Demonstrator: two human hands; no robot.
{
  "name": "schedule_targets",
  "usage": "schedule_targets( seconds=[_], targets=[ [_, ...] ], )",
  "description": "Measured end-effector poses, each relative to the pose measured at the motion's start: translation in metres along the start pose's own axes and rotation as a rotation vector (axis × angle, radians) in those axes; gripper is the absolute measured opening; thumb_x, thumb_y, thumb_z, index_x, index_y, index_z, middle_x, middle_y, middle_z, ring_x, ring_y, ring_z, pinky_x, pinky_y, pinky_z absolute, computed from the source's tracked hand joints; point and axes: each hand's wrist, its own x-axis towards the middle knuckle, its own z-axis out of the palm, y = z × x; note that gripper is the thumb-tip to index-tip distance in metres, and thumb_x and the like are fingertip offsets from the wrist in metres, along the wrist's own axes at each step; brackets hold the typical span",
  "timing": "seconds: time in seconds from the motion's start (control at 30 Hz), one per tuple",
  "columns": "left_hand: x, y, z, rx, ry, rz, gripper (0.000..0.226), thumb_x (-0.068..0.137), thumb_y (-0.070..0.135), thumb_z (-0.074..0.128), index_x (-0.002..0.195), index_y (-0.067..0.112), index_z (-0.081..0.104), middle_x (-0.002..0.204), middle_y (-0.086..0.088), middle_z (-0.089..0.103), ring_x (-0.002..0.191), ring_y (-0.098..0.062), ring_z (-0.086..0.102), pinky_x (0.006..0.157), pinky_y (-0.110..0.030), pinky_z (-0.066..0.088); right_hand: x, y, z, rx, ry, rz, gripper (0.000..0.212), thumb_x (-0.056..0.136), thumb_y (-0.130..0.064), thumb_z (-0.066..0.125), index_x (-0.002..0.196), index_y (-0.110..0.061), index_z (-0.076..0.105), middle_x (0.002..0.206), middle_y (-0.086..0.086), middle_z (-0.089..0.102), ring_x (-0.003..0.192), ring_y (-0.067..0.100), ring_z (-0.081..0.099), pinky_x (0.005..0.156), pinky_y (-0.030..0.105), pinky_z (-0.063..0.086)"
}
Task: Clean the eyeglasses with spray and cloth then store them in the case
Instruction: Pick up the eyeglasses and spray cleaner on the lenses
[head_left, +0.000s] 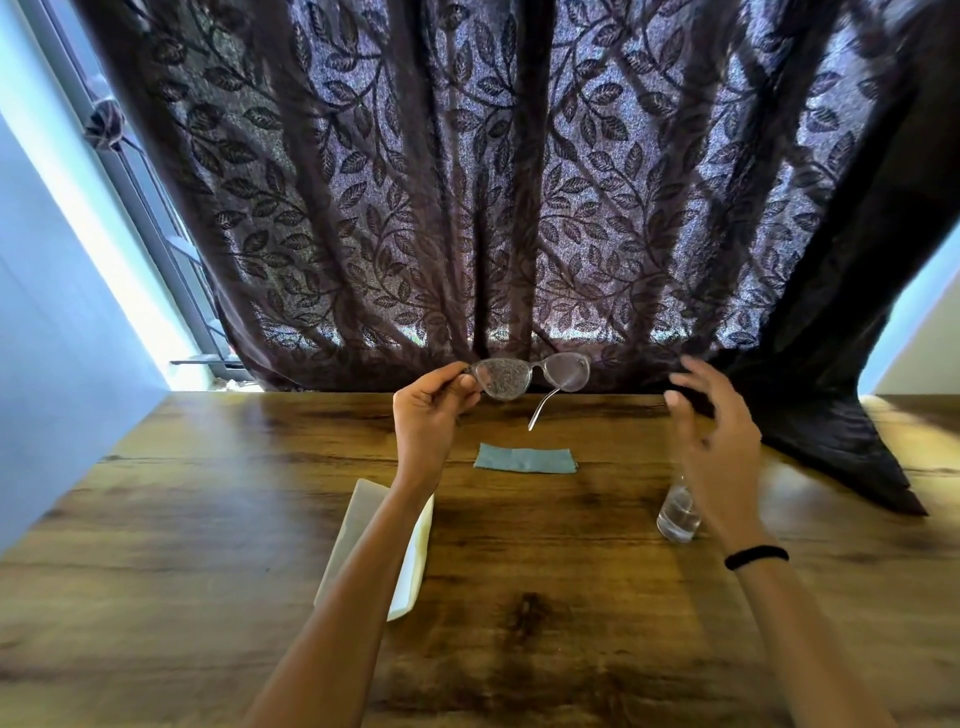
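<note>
My left hand (428, 410) pinches the left corner of clear-framed eyeglasses (530, 374) and holds them up above the far part of the wooden table (519, 597). The left lens looks speckled with droplets, and one temple arm hangs down. My right hand (714, 436) hovers open to the right of the glasses with fingers spread, holding nothing. A small clear spray bottle (678, 512) stands on the table below that hand, partly hidden by it. A folded grey-blue cloth (525, 458) lies flat under the glasses. A white case (410, 561) lies open under my left forearm.
A dark leaf-patterned curtain (519, 182) hangs behind the table's far edge and drapes onto the table at the right (841, 447). A window frame (150, 218) and a pale wall stand at the left.
</note>
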Motion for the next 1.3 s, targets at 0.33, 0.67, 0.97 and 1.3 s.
schedule_targets(
  seconds=[0.33, 0.67, 0.97, 1.3],
  targets=[
    [-0.001, 0.007, 0.0, -0.005, 0.002, -0.009, 0.031, 0.084, -0.011, 0.053, 0.111, 0.004, 0.055, 0.066, 0.011, 0.072, 0.069, -0.003, 0.068, 0.064, -0.016, 0.055, 0.032, -0.016, 0.044, 0.011, -0.349, 0.085, 0.035, 0.083, -0.013, 0.064, 0.117, -0.006, 0.059, 0.084, 0.001, 0.066, 0.066, 0.006, 0.06, 0.071, 0.019, 0.052],
    [0.003, 0.008, -0.02, 0.456, -0.182, 0.21, 0.034, 0.088, -0.006, 0.052, 0.115, 0.013, 0.056, 0.091, -0.005, 0.068, 0.076, -0.002, 0.068, 0.066, -0.013, 0.054, 0.04, -0.013, 0.057, -0.027, -0.208, 0.025, 0.021, 0.085, -0.017, 0.064, 0.104, -0.009, 0.069, 0.08, 0.003, 0.07, 0.066, 0.02, 0.065, 0.057, 0.018, 0.049],
    [0.008, 0.005, -0.033, 0.789, -0.092, 0.436, 0.02, 0.077, -0.001, 0.068, 0.097, -0.002, 0.069, 0.084, -0.009, 0.073, 0.078, -0.006, 0.064, 0.069, -0.005, 0.048, 0.035, -0.009, 0.074, 0.041, -0.214, 0.013, 0.027, 0.083, -0.019, 0.066, 0.108, -0.01, 0.064, 0.084, -0.006, 0.063, 0.073, 0.001, 0.059, 0.066, 0.006, 0.045],
    [0.017, 0.007, -0.045, 0.685, 0.042, 0.319, 0.021, 0.08, -0.007, 0.063, 0.1, -0.006, 0.066, 0.086, 0.002, 0.064, 0.075, 0.016, 0.059, 0.067, -0.002, 0.048, 0.001, 0.049, 0.107, -0.2, -0.588, 0.382, 0.014, 0.084, -0.02, 0.065, 0.084, -0.006, 0.066, 0.084, 0.011, 0.066, 0.082, 0.027, 0.064, 0.075, 0.038, 0.05]
  ],
)
